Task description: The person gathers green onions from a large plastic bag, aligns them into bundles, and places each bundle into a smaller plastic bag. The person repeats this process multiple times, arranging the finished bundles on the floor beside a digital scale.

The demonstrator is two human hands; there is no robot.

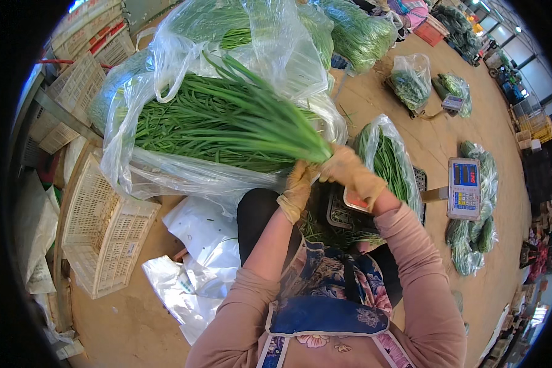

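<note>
Both my hands wear tan rubber gloves. My right hand [352, 174] grips the stem end of a bunch of long, flat-leaved greens [280, 122], which look like garlic chives. The bunch is blurred, and its leaves fan out to the upper left. My left hand [299, 186] is close beneath the stem end with curled fingers; whether it holds any stems is hidden. Under the bunch, more loose greens [179, 122] fill an opened clear plastic bag [188, 177]. To the right of my right hand, a smaller clear bag [411, 195] holds more greens, beside a black plastic crate [338, 214].
A digital scale display [464, 188] stands at right, with bagged vegetables [462, 248] around it. A cream plastic crate [115, 234] leans at left near white plastic sheets [207, 248]. Large bags of greens [363, 34] stand ahead, near another person [411, 14].
</note>
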